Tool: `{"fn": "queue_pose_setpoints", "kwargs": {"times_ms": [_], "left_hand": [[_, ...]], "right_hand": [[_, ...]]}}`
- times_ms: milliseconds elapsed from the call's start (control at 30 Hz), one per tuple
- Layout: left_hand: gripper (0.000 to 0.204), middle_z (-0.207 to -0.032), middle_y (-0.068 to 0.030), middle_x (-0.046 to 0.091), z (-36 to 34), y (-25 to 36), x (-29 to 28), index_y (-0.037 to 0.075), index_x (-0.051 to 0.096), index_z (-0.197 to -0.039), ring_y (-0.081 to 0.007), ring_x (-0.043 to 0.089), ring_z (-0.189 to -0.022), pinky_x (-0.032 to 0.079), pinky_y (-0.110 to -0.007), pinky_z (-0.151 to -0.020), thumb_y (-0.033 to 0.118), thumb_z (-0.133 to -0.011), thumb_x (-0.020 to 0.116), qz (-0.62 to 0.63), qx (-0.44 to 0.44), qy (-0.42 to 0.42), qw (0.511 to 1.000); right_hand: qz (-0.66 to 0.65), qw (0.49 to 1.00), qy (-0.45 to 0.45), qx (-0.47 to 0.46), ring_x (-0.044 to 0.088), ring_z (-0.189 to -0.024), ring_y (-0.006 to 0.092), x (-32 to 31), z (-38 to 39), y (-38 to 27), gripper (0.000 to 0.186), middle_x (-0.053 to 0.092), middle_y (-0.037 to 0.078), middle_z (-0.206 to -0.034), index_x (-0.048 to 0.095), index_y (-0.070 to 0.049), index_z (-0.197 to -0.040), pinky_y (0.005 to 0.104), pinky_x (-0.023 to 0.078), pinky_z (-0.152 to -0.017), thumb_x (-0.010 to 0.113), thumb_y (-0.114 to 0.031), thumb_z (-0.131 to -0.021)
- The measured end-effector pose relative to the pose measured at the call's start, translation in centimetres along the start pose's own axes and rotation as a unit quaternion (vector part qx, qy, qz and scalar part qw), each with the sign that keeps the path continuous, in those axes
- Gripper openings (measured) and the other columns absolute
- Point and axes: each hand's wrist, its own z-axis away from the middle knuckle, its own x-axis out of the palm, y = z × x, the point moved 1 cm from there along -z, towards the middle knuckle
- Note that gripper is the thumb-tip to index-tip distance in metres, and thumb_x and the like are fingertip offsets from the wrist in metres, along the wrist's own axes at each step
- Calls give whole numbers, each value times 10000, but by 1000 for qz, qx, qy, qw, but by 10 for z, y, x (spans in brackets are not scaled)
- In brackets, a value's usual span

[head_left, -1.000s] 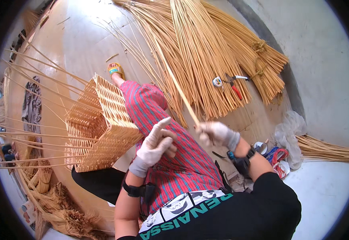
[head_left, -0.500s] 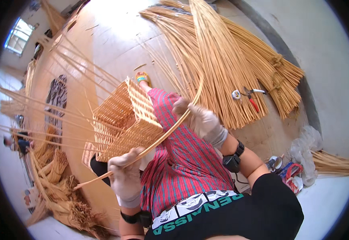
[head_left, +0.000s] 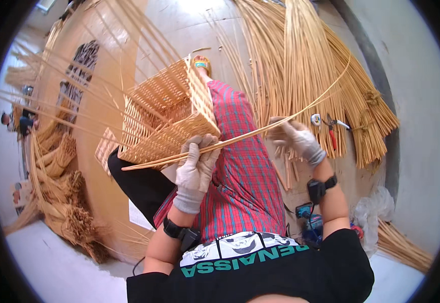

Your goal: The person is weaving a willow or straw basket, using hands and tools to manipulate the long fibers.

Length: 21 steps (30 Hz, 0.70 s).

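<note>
My left hand (head_left: 198, 166), in a pale work glove, pinches a pair of slender tan wicker rods (head_left: 247, 135) between thumb and fingers. Their butt ends stick out to the left, and the long tips curve up to the right. Beneath the rods is my right hand (head_left: 300, 140), also gloved. Its fingers stretch leftward and look apart, close to or touching the rods; they are slightly blurred. A woven wicker basket (head_left: 162, 139), tilted with its opening showing, rests against my legs just beyond my left hand. Several long uprights (head_left: 124, 88) fan out from it toward the left.
A large bundle of wicker rods (head_left: 300, 65) covers the floor at upper right, with pruning shears (head_left: 332, 132) and a tape measure (head_left: 316, 120) on it. More bundles (head_left: 61, 171) line the left. A power tool (head_left: 308, 222) and clear plastic bag (head_left: 374, 212) lie at right.
My right hand has moved right along the rods and its grip has loosened. My left hand has shifted right and up. The rods curve less, and their two strands now show apart.
</note>
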Motion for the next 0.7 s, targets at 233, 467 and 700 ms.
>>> {"fn": "queue_pose_setpoints", "kwargs": {"times_ms": [233, 467, 700], "left_hand": [[243, -1234, -224, 646, 13, 13, -21, 12, 557, -1260, -394, 629, -1191, 550, -567, -1017, 129, -1051, 519, -17, 32, 57, 998], [296, -1259, -210, 650, 11, 9, -28, 40, 535, -1306, -376, 602, -1247, 540, -494, -1045, 200, -1058, 518, -14, -11, 30, 999], [347, -1280, -203, 647, 7, 12, -29, 30, 538, -1334, -363, 590, -1267, 521, -490, -1067, 234, -1055, 525, -11, -13, 7, 1000]], "right_hand": [[768, 561, 281, 131, 306, -1480, 367, -230, -36, 13, 1270, 312, 170, -1616, 238, -137, -1600, 485, 356, -1169, 882, -543, -583], [741, 572, 274, 218, 346, -1461, 348, -253, -37, 34, 1377, 359, 166, -1583, 162, -185, -1623, 434, 346, -1191, 941, -495, -531], [741, 572, 254, 243, 562, -1271, 376, -232, -4, 40, 1326, 541, 242, -1409, 19, -249, -1633, 419, 466, -1077, 889, -409, -645]]}}
